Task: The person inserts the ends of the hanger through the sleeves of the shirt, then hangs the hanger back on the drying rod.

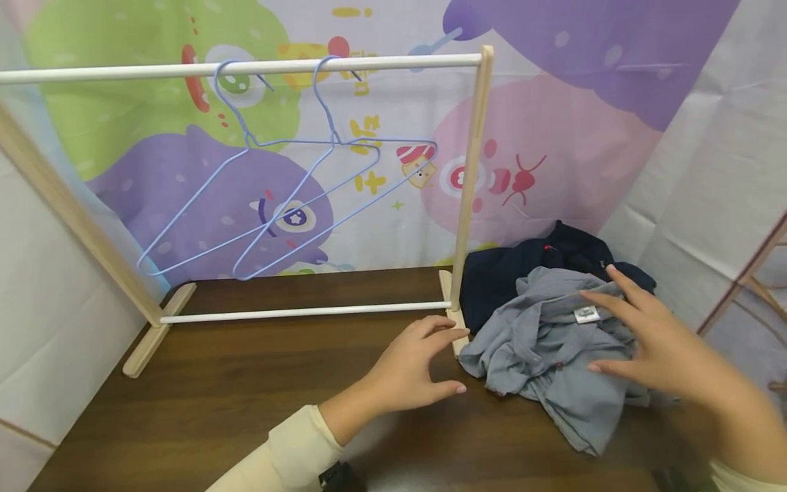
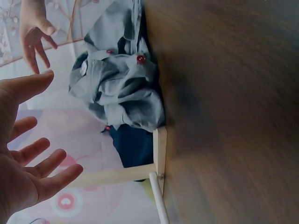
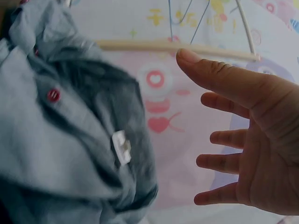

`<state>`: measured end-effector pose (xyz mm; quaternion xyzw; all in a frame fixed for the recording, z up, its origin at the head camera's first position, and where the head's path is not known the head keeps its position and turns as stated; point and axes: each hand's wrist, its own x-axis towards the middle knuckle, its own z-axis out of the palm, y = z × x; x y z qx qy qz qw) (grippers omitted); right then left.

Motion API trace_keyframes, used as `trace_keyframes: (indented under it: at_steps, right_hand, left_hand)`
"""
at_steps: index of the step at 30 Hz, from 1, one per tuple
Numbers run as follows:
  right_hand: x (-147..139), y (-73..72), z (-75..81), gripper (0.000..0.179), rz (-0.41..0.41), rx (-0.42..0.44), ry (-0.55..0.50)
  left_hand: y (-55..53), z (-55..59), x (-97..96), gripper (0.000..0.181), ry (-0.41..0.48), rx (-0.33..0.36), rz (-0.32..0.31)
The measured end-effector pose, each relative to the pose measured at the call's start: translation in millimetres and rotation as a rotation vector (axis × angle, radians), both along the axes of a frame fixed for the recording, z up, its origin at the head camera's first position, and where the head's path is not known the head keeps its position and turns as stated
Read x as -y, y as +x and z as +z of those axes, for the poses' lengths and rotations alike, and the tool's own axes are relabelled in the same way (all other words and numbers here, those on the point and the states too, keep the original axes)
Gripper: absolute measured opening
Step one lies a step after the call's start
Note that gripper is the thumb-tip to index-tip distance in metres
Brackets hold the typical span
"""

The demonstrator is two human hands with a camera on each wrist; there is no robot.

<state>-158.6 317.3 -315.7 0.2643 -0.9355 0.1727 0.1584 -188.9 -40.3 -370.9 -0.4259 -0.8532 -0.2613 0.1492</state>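
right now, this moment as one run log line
left hand: holds nothing | right hand: holds nothing, near grey shirt | grey shirt: crumpled on table | rail: two bare hangers

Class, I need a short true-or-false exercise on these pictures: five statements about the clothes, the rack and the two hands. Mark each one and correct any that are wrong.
1. Two blue hangers hang from the rack's top bar. True.
2. The dark garment lies over the grey shirt. False: the grey shirt lies partly over the dark garment.
3. A white label shows on the grey shirt. True.
4. The right hand is gripping the grey shirt. False: the right hand holds nothing.
5. The left hand holds nothing. True.
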Motion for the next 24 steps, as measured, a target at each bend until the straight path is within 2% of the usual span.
trace_keyframes:
  at_steps: [7,13,16,21,24]
  right_hand:
    - [-26.0,-0.6,-11.2,0.109,-0.097,0.015,-0.033]
    - [-44.1,-6.3,-19.1,0.117,-0.159,0.045,-0.042]
    - [-50.2,-7.7,-22.1,0.117,-0.179,0.082,-0.052]
    - [-59.6,-12.4,-27.9,0.117,-0.203,0.160,-0.051]
    - [-68.0,-17.0,-32.4,0.117,-0.210,0.192,-0.057]
  left_hand:
    - [-4.3,-1.5,-11.4,0.075,0.035,0.042,-0.020]
    - [-13.3,-8.9,-24.2,0.074,0.033,0.101,-0.020]
    - [-15.4,-14.3,-29.8,0.075,0.025,0.126,-0.008]
    - [-16.3,-19.6,-38.1,0.077,0.009,0.213,0.027]
    - [-20.4,-20.9,-44.5,0.081,-0.031,0.259,0.031]
